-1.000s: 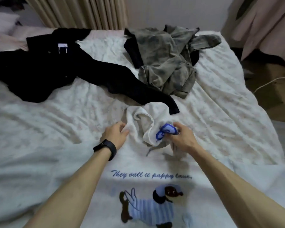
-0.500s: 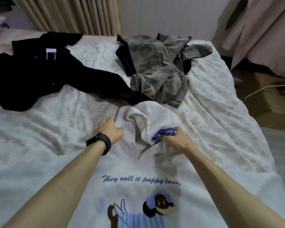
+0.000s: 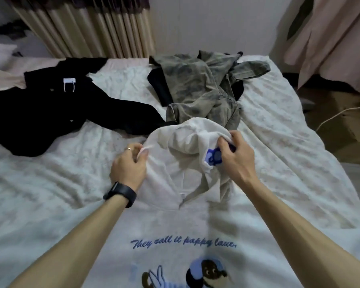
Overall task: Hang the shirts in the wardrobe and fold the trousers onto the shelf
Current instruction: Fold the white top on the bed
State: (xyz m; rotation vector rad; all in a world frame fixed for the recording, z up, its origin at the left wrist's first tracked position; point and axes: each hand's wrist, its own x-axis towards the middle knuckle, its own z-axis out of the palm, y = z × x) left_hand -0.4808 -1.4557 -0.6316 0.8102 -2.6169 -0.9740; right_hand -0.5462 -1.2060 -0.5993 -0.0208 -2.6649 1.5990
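Since the earlier frames, the hood [image 3: 185, 140] is lifted and spread wider; left hand [image 3: 128, 169] and right hand [image 3: 236, 161] are raised.

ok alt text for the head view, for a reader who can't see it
A person's left hand and right hand grip the hood of a white hoodie spread on a bed. A black garment and camouflage clothes lie further back.

The white hoodie [image 3: 175, 225] reads "They call it puppy love".

White hooded sweatshirt [image 3: 175, 221] flat near, hood [image 3: 183, 140] bunched up, black garment [image 3: 40, 115] far left, crumpled camouflage garment [image 3: 202, 94] far centre.
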